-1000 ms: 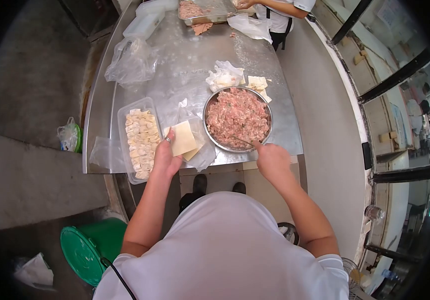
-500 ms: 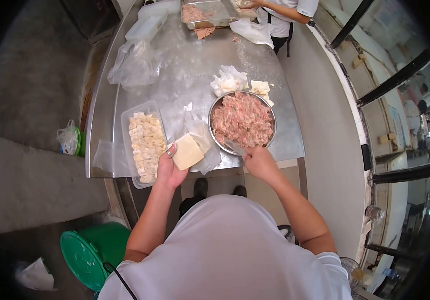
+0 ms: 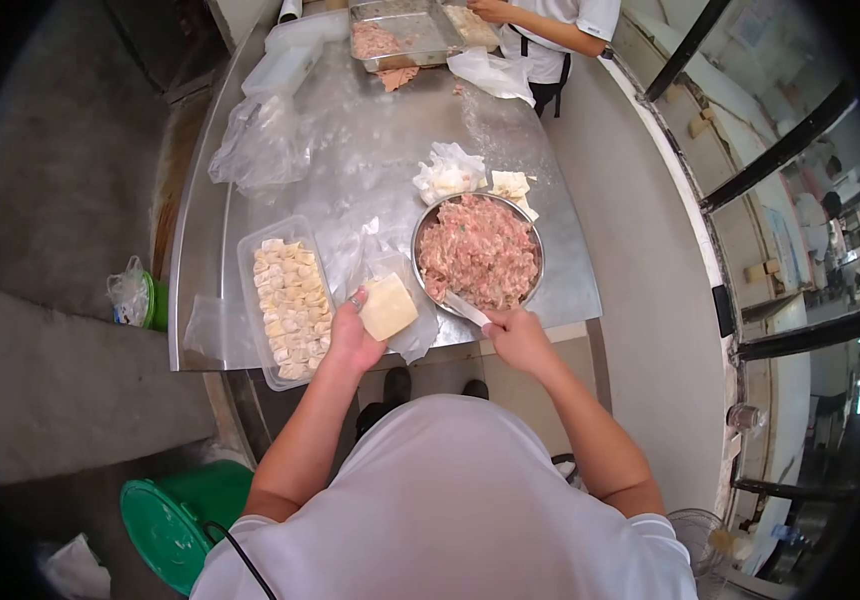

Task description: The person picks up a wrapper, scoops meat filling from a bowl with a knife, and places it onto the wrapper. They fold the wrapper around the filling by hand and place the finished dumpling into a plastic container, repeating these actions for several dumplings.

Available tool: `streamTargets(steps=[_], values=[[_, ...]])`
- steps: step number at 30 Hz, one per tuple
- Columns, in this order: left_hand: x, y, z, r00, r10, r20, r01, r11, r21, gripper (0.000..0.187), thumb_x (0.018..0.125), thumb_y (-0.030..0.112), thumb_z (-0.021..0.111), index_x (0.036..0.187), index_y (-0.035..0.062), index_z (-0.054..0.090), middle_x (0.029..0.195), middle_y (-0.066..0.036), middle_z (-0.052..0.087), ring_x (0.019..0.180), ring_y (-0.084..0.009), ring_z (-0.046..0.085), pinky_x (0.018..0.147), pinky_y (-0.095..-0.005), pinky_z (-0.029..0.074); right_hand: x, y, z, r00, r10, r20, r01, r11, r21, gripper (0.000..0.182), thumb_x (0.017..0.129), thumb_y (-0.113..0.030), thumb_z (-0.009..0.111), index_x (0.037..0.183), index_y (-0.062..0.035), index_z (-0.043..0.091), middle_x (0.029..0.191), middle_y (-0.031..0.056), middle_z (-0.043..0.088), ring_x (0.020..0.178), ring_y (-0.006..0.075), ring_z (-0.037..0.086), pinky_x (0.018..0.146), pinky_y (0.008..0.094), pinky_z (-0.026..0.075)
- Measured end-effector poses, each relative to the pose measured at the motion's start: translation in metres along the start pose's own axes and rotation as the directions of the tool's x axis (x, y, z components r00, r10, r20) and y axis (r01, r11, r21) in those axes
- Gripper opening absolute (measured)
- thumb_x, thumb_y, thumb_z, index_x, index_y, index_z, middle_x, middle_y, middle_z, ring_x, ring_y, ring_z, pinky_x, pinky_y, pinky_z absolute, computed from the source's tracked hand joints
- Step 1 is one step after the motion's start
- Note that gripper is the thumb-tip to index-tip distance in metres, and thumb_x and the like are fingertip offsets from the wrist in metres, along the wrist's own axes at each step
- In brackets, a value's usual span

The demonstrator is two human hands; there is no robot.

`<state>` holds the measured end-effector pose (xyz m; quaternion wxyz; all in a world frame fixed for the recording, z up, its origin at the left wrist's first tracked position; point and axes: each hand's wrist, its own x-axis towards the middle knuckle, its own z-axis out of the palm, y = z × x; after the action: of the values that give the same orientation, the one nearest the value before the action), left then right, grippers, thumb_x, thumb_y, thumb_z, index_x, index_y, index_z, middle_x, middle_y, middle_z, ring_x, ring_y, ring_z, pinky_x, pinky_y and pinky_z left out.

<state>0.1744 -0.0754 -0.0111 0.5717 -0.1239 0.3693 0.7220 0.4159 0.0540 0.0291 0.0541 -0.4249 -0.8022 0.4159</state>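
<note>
My left hand holds a stack of square dough wrappers near the table's front edge, just right of a clear plastic tray filled with folded dumplings. In my right hand is a light flat spatula, its tip at the near rim of a round metal bowl. Pink minced meat heaps up in that bowl. A plastic sheet lies under and beside the wrappers.
Behind the bowl sit a crumpled white bag and wrapper pieces. Clear bags lie at the left. A metal tray with meat is at the far end, near a co-worker. A green bin stands lower left.
The spatula has lifted from the meat toward the near rim, and more of its blade shows. My left hand and the wrappers have shifted slightly right. The whole view has moved a little.
</note>
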Motion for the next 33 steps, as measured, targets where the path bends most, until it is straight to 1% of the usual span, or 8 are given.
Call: streamTargets(steps=[3, 6, 10, 22, 25, 28, 30, 33], values=[[0.004, -0.012, 0.016, 1.0, -0.029, -0.011, 0.029, 0.999, 0.016, 0.05, 0.113, 0.032, 0.028, 0.146, -0.0036, 0.041, 0.141, -0.023, 0.057, 0.131, -0.0386, 0.056, 0.118, -0.0532, 0.039, -0.02, -0.016, 0.004, 0.999, 0.054, 0.009, -0.054, 0.994, 0.097, 0.038, 0.092, -0.007, 0.063, 0.129, -0.0112, 0.073, 0.09, 0.0237, 0.071, 0.085, 0.0401, 0.07, 0.076, 0.0492, 0.055], [0.004, -0.025, 0.033, 0.999, -0.032, -0.001, 0.032, 0.997, -0.07, 0.049, 0.114, 0.031, 0.027, 0.146, -0.0033, 0.042, 0.14, -0.022, 0.057, 0.129, -0.0375, 0.057, 0.118, -0.0538, 0.039, -0.03, -0.013, 0.031, 0.917, -0.338, -0.214, 0.296, 0.933, -0.205, 0.041, 0.093, -0.003, 0.064, 0.132, -0.0143, 0.071, 0.078, 0.0158, 0.061, 0.071, 0.0342, 0.064, 0.067, 0.0444, 0.052], [0.006, -0.017, 0.045, 1.0, -0.01, -0.021, 0.008, 0.994, -0.106, 0.052, 0.114, 0.034, 0.022, 0.142, -0.0032, 0.045, 0.134, -0.022, 0.058, 0.126, -0.0377, 0.057, 0.116, -0.0533, 0.04, -0.033, -0.009, 0.038, 0.859, -0.437, -0.266, 0.272, 0.831, -0.485, 0.054, 0.086, -0.001, 0.066, 0.135, -0.0221, 0.07, 0.084, 0.0106, 0.056, 0.079, 0.0318, 0.062, 0.067, 0.0447, 0.05], [0.006, -0.012, 0.058, 0.994, 0.066, -0.081, -0.079, 0.984, -0.161, 0.05, 0.115, 0.037, 0.028, 0.139, -0.0034, 0.047, 0.132, -0.021, 0.058, 0.12, -0.036, 0.059, 0.11, -0.0533, 0.046, -0.026, -0.035, 0.027, 0.833, -0.507, -0.222, 0.347, 0.791, -0.504, 0.054, 0.079, 0.001, 0.066, 0.126, -0.0232, 0.075, 0.085, 0.0116, 0.055, 0.077, 0.0316, 0.062, 0.065, 0.0445, 0.053], [0.001, -0.004, 0.049, 0.995, 0.047, 0.092, -0.043, 0.998, -0.044, 0.051, 0.114, 0.037, 0.03, 0.139, -0.0053, 0.046, 0.133, -0.024, 0.057, 0.123, -0.0361, 0.057, 0.113, -0.0525, 0.043, -0.027, -0.036, 0.025, 0.884, -0.427, -0.191, 0.31, 0.84, -0.444, 0.048, 0.086, -0.001, 0.065, 0.128, -0.0218, 0.075, 0.086, 0.0125, 0.057, 0.079, 0.0318, 0.063, 0.069, 0.0431, 0.053], [-0.026, 0.027, 0.045, 0.88, 0.011, 0.475, 0.058, 0.99, -0.13, 0.057, 0.113, 0.041, 0.034, 0.138, -0.008, 0.045, 0.138, -0.027, 0.054, 0.131, -0.0355, 0.054, 0.118, -0.0523, 0.037, -0.024, -0.034, 0.025, 0.965, -0.213, -0.151, 0.218, 0.976, 0.012, 0.042, 0.094, -0.006, 0.064, 0.132, -0.0215, 0.072, 0.088, 0.0127, 0.06, 0.08, 0.0319, 0.063, 0.073, 0.0415, 0.052], [-0.023, 0.037, 0.029, 0.927, 0.004, 0.374, -0.068, 0.985, 0.158, 0.043, 0.109, 0.026, 0.043, 0.135, -0.0074, 0.05, 0.131, -0.024, 0.062, 0.124, -0.0332, 0.062, 0.107, -0.0464, 0.05, -0.022, -0.032, 0.024, 0.979, -0.182, -0.094, 0.198, 0.958, 0.206, 0.039, 0.097, -0.01, 0.065, 0.133, -0.0233, 0.071, 0.088, 0.0126, 0.061, 0.081, 0.0323, 0.063, 0.075, 0.0406, 0.051], [-0.018, 0.036, 0.014, 0.962, 0.039, 0.272, -0.245, 0.568, 0.786, 0.023, 0.101, 0.008, 0.055, 0.121, -0.0008, 0.065, 0.109, -0.014, 0.073, 0.098, -0.0223, 0.073, 0.085, -0.034, 0.06, -0.022, -0.035, 0.026, 0.97, -0.239, -0.052, 0.245, 0.941, 0.235, 0.04, 0.097, -0.01, 0.066, 0.133, -0.0256, 0.071, 0.087, 0.0122, 0.061, 0.082, 0.0323, 0.063, 0.075, 0.0402, 0.051]])
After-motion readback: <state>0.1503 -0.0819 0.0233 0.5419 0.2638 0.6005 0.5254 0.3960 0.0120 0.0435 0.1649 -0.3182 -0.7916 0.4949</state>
